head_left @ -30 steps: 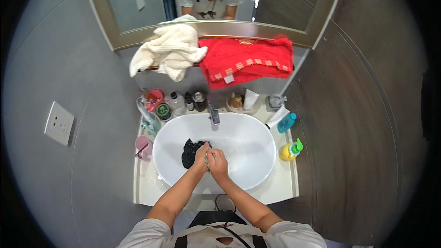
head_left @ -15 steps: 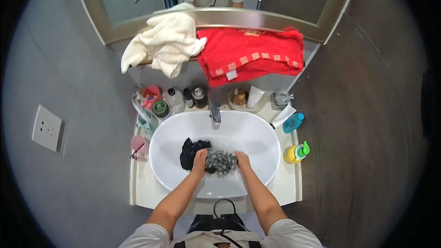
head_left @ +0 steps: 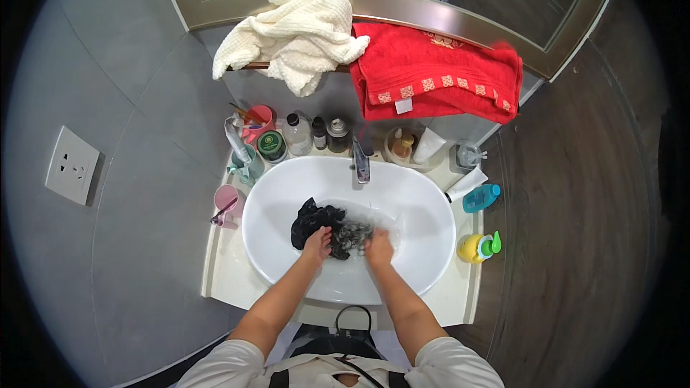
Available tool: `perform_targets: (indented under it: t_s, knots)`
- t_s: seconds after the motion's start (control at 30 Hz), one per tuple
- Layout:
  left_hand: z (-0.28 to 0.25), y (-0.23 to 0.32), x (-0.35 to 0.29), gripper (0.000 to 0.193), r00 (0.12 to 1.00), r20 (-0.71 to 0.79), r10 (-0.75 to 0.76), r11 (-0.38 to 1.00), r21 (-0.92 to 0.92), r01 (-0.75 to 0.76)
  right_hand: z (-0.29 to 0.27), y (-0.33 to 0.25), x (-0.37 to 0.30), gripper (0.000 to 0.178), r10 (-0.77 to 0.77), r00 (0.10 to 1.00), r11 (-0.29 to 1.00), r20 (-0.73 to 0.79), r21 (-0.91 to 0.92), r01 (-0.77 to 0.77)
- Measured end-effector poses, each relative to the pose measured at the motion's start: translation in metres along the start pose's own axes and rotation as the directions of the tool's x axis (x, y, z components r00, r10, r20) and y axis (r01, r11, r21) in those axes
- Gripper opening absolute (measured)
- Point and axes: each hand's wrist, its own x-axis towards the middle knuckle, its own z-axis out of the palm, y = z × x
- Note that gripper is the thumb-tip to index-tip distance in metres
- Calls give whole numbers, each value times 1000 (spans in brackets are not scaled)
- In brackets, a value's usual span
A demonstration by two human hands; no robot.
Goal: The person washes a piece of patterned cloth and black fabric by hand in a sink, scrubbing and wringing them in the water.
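Note:
A white oval basin point(head_left: 277, 190) holds a wet black cloth point(head_left: 309, 221) and a grey-and-black patterned cloth point(head_left: 353, 236), bunched together. Whether they are one piece or two, I cannot tell. My left hand point(head_left: 316, 243) has its fingers curled at the near edge of the cloth, where the black meets the pattern. On the other side, my right hand point(head_left: 379, 246) is closed on the patterned end and slightly blurred. Sudsy water lies around the cloth. Above it stands a chrome faucet point(head_left: 361, 162).
Cups, jars and bottles line the counter's back left, with a pink cup point(head_left: 228, 203) nearer. On the right are a white tube point(head_left: 467, 183), a blue bottle point(head_left: 481, 198) and a yellow pump bottle point(head_left: 477, 247). A cream towel point(head_left: 295, 36) and red towel point(head_left: 431, 72) hang below the mirror.
My hands have shifted within the basin, and the patterned cloth is more squeezed together between them, with more foam showing behind it. The whole view has tilted and shifted slightly.

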Motion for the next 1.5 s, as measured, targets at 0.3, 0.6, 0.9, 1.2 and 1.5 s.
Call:
perform_targets:
  t_s: [0.3, 0.6, 0.9, 1.2, 1.5]
  knots:
    - [0, -6, -2, 46, 998, -1, -69, 990, -125, 69, -25, -28, -14, 37, -110, 993, 983, 44, 151, 103]
    - [25, 31, -30, 36, 914, 391, 103, 925, -375, 57, -144, -124, -43, 43, -287, 932, 376, 220, 921, -102]
    - [75, 63, -111, 38, 929, 250, 272, 898, -412, -152, -142, -136, -77, 31, -225, 895, 592, -386, 675, 440]
    - [107, 57, -143, 40, 935, 50, 352, 934, -76, -348, -153, -144, -50, 15, -98, 877, 787, -470, 502, 358]
    - [100, 55, -154, 35, 961, 9, 277, 952, -135, -273, -154, -157, -63, 22, -243, 854, 817, -461, 377, 436]
